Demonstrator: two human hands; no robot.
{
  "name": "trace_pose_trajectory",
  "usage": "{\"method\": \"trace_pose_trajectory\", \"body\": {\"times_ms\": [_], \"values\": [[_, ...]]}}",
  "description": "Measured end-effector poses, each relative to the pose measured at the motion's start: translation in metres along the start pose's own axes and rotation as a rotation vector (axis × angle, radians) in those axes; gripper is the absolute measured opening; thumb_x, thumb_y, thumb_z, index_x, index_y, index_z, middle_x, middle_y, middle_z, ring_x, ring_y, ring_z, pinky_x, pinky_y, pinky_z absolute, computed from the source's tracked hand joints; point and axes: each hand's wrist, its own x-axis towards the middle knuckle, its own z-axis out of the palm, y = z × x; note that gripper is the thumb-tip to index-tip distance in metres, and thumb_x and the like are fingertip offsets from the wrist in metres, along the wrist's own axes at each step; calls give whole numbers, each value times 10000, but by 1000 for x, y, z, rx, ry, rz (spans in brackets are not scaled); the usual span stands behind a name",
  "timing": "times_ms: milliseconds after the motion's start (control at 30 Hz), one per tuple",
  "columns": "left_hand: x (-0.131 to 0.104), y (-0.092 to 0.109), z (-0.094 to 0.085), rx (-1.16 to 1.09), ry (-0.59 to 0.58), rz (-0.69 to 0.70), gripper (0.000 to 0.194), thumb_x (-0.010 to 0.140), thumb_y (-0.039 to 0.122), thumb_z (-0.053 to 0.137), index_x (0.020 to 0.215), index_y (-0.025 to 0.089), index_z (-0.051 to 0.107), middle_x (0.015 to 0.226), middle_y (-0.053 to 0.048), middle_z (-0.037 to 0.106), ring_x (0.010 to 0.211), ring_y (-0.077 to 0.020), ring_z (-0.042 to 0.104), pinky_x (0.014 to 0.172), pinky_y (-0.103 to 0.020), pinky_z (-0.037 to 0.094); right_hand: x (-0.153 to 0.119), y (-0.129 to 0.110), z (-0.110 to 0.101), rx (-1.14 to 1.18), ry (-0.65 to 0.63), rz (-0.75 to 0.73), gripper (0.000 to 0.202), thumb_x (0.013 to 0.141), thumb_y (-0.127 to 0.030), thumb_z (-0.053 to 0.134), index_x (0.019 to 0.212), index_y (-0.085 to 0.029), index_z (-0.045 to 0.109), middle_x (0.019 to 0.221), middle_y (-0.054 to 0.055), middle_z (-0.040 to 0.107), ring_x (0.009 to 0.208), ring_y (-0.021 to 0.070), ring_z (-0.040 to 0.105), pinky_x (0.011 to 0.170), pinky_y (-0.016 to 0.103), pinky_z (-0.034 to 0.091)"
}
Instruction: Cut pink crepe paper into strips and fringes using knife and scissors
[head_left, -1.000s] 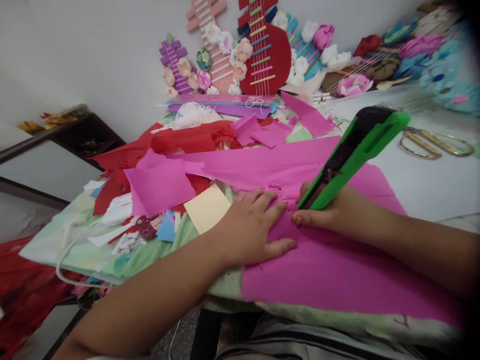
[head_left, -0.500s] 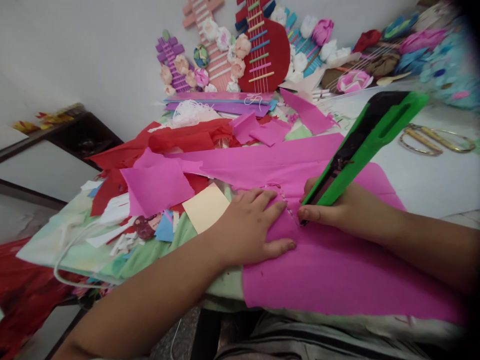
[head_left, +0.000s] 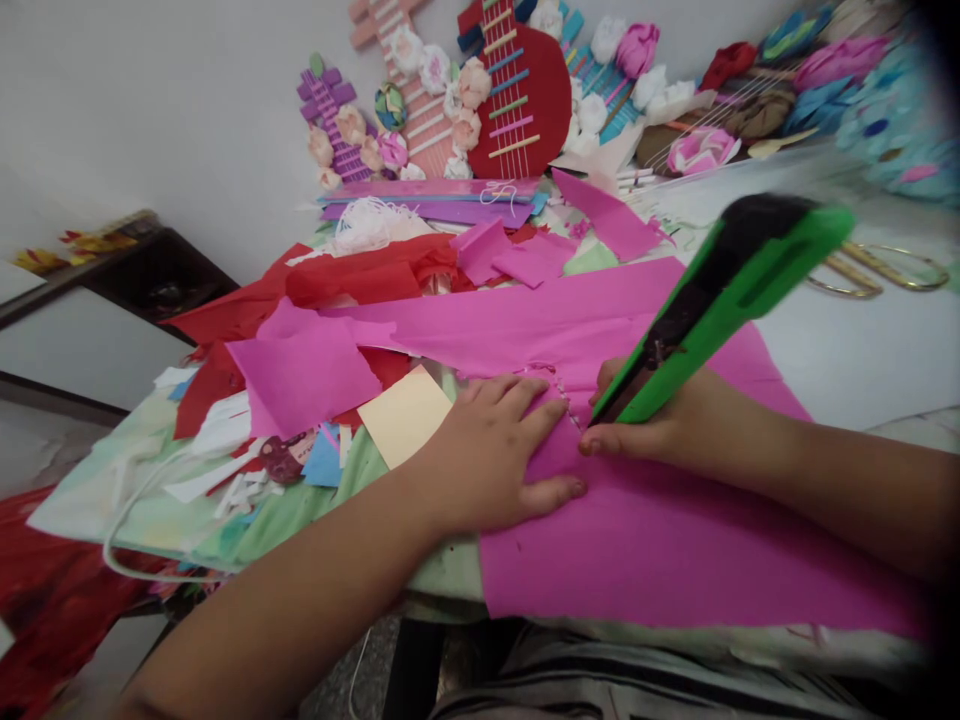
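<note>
A large magenta paper sheet (head_left: pixel 675 540) lies over the near part of the table. My left hand (head_left: pixel 499 450) rests flat on it, fingers spread. My right hand (head_left: pixel 660 425) is closed around a green and black utility knife (head_left: pixel 697 330), which leans up and away to the right, its lower end close to the sheet. Between my hands runs a ragged cut line (head_left: pixel 566 395) in the magenta paper, just beyond my left fingertips. The knife's blade tip is hidden by my right thumb and fingers.
Gold-handled scissors (head_left: pixel 847 270) lie at the right. Red paper (head_left: pixel 352 275), magenta scraps (head_left: pixel 304 375) and a cream paper square (head_left: pixel 405 415) are at the left. A red paper guitar (head_left: pixel 529 110) leans at the back wall, by a bundle of white string (head_left: pixel 375 222).
The knife in my right hand has shifted slightly left and toward the cut line. My left hand still presses on the sheet, and the whole view has moved a little.
</note>
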Motion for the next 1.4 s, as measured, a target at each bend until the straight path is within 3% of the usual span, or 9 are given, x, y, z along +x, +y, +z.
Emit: {"method": "trace_pose_trajectory", "body": {"times_ms": [267, 433, 867, 1100, 1400], "values": [[0, 1, 0, 19, -2, -1, 612, 773, 570, 398, 1217, 151, 438, 1262, -124, 431, 1141, -293, 374, 941, -465, 296, 0, 3, -2, 52, 23, 7, 290, 589, -434, 642, 601, -160, 547, 557, -15, 541, 560, 125, 497, 521, 240, 380], [0, 1, 0, 24, -6, 0, 625, 770, 576, 403, 1216, 141, 441, 1264, -130, 430, 1139, -296, 373, 936, -465, 302, -3, -1, -4, 110, -44, 21, 317, 581, -429, 659, 624, -141, 535, 557, -12, 534, 549, 113, 478, 519, 237, 375], [0, 1, 1, 6, 7, 5, 619, 770, 563, 413, 1213, 132, 447, 1246, -132, 443, 1129, -294, 382, 936, -462, 304, -2, 1, 1, -33, -51, -10, 350, 568, -525, 633, 595, -184, 558, 583, -4, 580, 582, 148, 535, 558, 268, 407], [-1, 0, 1, 17, -9, 8, 621, 772, 560, 414, 1225, 137, 431, 1264, -130, 428, 1146, -295, 365, 947, -467, 290, -3, 1, -2, 48, 17, -18, 329, 575, -472, 650, 591, -166, 530, 547, -22, 514, 548, 114, 481, 517, 233, 368], [0, 0, 1, 17, -6, 2, 620, 772, 565, 410, 1223, 141, 438, 1263, -129, 430, 1146, -295, 368, 951, -461, 289, -5, -1, -2, 48, -76, 38, 389, 543, -515, 646, 564, -152, 509, 507, -21, 489, 514, 102, 445, 478, 228, 352]]}}
